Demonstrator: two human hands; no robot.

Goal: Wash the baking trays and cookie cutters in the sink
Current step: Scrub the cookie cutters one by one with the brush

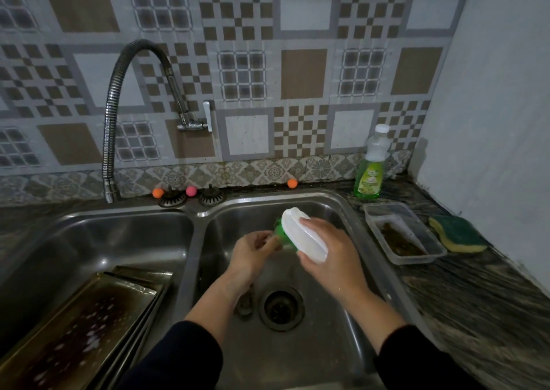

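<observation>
Over the right basin of the steel sink [351,315], my right hand [330,249] grips a white-backed scrub brush [297,226] with green bristles. My left hand [253,249] pinches a small object against the bristles; the object is mostly hidden by my fingers, so I cannot tell what it is. Stacked baking trays [89,324] lean in the left basin, the top one dark with burnt residue and flecks of foam. Small metal pieces [245,303] lie beside the drain [281,307].
A flexible faucet [119,115] arcs over the left basin, with no water visible. On the right counter stand a green dish soap bottle [370,166], a clear plastic container [404,234] and a green-yellow sponge [456,234]. Two sink strainers [190,197] sit behind the basins.
</observation>
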